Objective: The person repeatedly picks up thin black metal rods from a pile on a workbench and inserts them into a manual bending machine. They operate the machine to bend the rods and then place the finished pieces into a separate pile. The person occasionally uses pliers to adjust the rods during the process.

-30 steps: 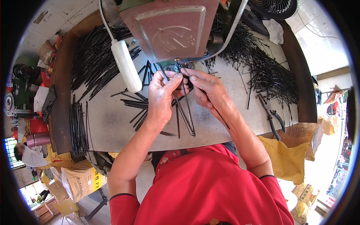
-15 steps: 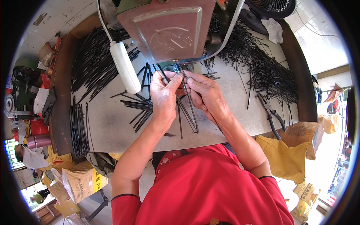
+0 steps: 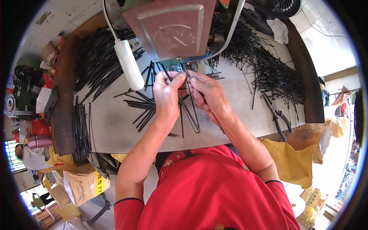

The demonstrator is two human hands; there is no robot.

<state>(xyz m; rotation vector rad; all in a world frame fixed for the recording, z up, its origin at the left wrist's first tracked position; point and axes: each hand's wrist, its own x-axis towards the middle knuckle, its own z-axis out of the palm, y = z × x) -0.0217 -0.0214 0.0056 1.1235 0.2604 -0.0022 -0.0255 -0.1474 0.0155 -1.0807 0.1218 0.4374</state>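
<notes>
Side by side under the machine's reddish-brown cover (image 3: 172, 34), my two hands are closed at the metal working point. Between thumb and fingers, my left hand (image 3: 165, 97) pinches thin black rods (image 3: 193, 105); their joined lower ends angle down toward the table's near edge. My right hand (image 3: 214, 96) grips a thin black rod too, its tail running down beside my wrist. The fingers partly hide where the rods meet the machine. Several loose black rods (image 3: 141, 105) lie left of my left hand.
A white lamp-like cylinder (image 3: 129, 65) hangs left of the machine. Rod heaps lie at left (image 3: 101, 63) and right (image 3: 274, 74), with a narrow bundle (image 3: 79, 130) at the table's left edge. Pliers (image 3: 276, 117) rest at the right. Raised boards (image 3: 306, 73) edge the table.
Both hands stay at the machine with the rods in them. The held rods have shifted very slightly; the whole view has moved a little.
</notes>
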